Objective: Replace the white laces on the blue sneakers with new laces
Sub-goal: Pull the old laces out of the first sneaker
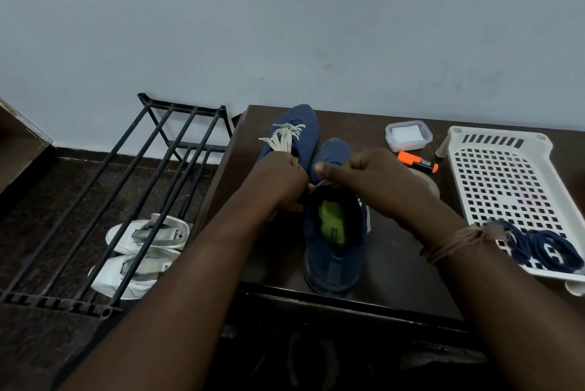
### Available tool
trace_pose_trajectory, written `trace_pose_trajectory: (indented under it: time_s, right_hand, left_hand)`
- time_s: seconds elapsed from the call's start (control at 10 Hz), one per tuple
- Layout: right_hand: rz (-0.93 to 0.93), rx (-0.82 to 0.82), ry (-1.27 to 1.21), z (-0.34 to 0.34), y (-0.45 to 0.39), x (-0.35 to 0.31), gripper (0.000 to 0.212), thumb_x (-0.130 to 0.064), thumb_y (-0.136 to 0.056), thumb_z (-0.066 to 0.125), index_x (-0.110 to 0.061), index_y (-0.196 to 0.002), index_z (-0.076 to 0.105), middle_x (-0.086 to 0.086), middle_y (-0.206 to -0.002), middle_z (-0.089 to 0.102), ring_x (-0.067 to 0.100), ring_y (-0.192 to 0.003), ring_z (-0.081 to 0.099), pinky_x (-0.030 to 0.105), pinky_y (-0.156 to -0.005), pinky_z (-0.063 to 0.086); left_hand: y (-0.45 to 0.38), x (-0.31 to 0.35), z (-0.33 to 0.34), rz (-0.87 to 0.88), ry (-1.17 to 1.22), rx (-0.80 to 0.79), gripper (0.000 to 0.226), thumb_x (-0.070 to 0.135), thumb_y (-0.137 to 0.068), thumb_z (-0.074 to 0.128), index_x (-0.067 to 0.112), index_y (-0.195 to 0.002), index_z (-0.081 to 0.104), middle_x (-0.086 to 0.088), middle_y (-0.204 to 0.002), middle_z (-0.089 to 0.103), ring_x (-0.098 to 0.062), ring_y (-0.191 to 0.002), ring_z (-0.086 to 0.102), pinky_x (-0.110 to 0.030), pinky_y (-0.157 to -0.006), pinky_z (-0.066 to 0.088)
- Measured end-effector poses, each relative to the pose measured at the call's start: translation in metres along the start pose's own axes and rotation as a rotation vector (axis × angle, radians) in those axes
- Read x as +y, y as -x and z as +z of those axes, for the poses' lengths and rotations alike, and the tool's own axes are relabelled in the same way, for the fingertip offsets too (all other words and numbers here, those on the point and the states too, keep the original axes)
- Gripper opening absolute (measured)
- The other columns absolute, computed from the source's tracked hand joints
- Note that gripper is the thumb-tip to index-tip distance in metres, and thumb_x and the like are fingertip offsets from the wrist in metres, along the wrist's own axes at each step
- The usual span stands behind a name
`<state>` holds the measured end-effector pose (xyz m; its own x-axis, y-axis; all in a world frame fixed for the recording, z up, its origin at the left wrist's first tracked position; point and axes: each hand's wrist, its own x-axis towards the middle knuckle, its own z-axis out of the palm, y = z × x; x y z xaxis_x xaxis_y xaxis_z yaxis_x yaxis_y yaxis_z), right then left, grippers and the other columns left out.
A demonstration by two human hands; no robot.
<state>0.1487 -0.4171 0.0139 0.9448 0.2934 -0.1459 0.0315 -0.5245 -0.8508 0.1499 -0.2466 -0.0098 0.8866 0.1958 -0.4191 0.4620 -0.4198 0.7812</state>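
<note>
Two blue sneakers stand on a dark table [395, 264]. The near sneaker [334, 248] points away from me and shows a green insole. The far sneaker [300, 128] lies behind it with its white laces [283, 137] loose on top. My left hand [281, 181] is curled over the near sneaker's left side and my right hand [364, 172] is curled over its tongue. Both seem to pinch a white lace [319, 184] that shows only as a sliver between them. Dark blue new laces [544, 248] lie coiled in a white tray.
The white perforated tray [506, 181] sits at the table's right. An orange marker [418, 162] and a small clear lidded box [408, 135] lie behind my right hand. Left of the table stands a black metal rack [126, 188] with white shoes [142, 251] beneath it.
</note>
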Motion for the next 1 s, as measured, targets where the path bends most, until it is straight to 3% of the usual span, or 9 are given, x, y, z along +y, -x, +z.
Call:
trace_pose_trajectory:
  time_s: [0.1,0.2,0.3,0.4,0.6,0.7,0.8,0.9,1.0]
  right_hand:
    - [-0.093,-0.043,0.128,-0.003,0.0,-0.001,0.038,-0.037,-0.089,0.072,-0.004,-0.071,0.073,0.007,-0.067,0.07,0.024,-0.063,0.063,0.037,-0.065,0.054]
    - [-0.044,0.075,-0.563,-0.012,-0.005,-0.009,0.035,-0.023,-0.091,0.064,-0.019,-0.056,0.064,-0.002,-0.058,0.057,0.013,-0.059,0.049,0.03,-0.061,0.038]
    - [0.037,0.184,-0.694,-0.024,-0.003,-0.013,0.056,-0.036,-0.093,0.061,-0.02,-0.041,0.048,-0.002,-0.049,0.043,0.017,-0.052,0.038,0.03,-0.057,0.033]
    - [-0.056,0.142,0.142,-0.015,0.005,0.0,0.059,-0.058,-0.084,0.067,-0.005,-0.06,0.059,-0.001,-0.053,0.05,0.009,-0.048,0.044,0.022,-0.051,0.034]
    - [-0.334,0.066,0.658,0.01,-0.004,0.012,0.013,-0.046,-0.085,0.069,-0.033,-0.086,0.072,-0.012,-0.089,0.041,0.017,-0.094,0.038,0.03,-0.079,0.03]
    - [-0.305,0.066,0.783,0.018,-0.01,0.018,0.027,-0.041,-0.09,0.053,-0.029,-0.071,0.066,-0.005,-0.086,0.046,0.022,-0.091,0.047,0.039,-0.081,0.041]
    - [-0.288,0.096,0.339,0.013,-0.013,0.01,0.028,-0.026,-0.087,0.045,-0.019,-0.065,0.061,-0.005,-0.074,0.053,0.015,-0.071,0.052,0.038,-0.069,0.045]
    - [-0.073,0.118,-0.708,-0.002,-0.01,-0.007,0.024,-0.014,-0.092,0.042,-0.011,-0.074,0.057,0.001,-0.07,0.058,0.014,-0.063,0.053,0.03,-0.065,0.046]
    - [-0.044,-0.001,-1.357,-0.017,-0.007,-0.014,0.016,-0.02,-0.086,0.041,-0.017,-0.071,0.044,0.002,-0.064,0.038,0.016,-0.055,0.039,0.029,-0.054,0.04]
  left_hand:
    - [0.0,0.001,0.0,-0.005,-0.004,0.005,0.012,0.005,-0.094,0.057,0.007,-0.102,0.066,-0.016,-0.1,0.072,-0.024,-0.075,0.071,-0.03,-0.057,0.061]
    - [-0.002,-0.001,0.0,-0.012,-0.017,0.014,0.02,0.002,-0.092,0.059,0.002,-0.11,0.067,-0.017,-0.102,0.072,-0.027,-0.08,0.073,-0.033,-0.062,0.063]
    - [-0.002,-0.001,0.001,-0.012,-0.002,0.015,0.021,0.002,-0.091,0.061,-0.001,-0.111,0.066,-0.02,-0.104,0.073,-0.031,-0.087,0.076,-0.039,-0.066,0.065]
    - [-0.003,0.0,0.001,0.005,-0.037,0.012,0.022,0.004,-0.093,0.06,-0.001,-0.113,0.065,-0.019,-0.102,0.072,-0.031,-0.086,0.075,-0.038,-0.064,0.065]
    - [0.0,0.0,-0.001,0.005,-0.016,0.008,0.018,0.004,-0.096,0.054,0.003,-0.109,0.065,-0.022,-0.106,0.072,-0.034,-0.09,0.075,-0.037,-0.062,0.064]
    - [0.001,-0.001,-0.001,0.005,0.003,-0.004,0.017,0.004,-0.096,0.054,0.002,-0.109,0.066,-0.021,-0.106,0.072,-0.033,-0.089,0.075,-0.036,-0.062,0.064]
    - [0.0,-0.001,-0.001,0.005,0.005,-0.016,0.01,0.003,-0.096,0.055,0.008,-0.098,0.063,-0.021,-0.106,0.072,-0.032,-0.088,0.075,-0.036,-0.064,0.064]
    - [0.0,0.0,-0.001,0.006,-0.023,-0.021,0.01,0.003,-0.093,0.06,0.013,-0.091,0.061,-0.019,-0.108,0.072,-0.031,-0.092,0.075,-0.038,-0.068,0.065]
    - [0.0,0.002,-0.001,0.016,-0.119,-0.008,0.007,0.005,-0.091,0.064,0.012,-0.093,0.062,-0.018,-0.107,0.072,-0.032,-0.094,0.074,-0.041,-0.072,0.065]
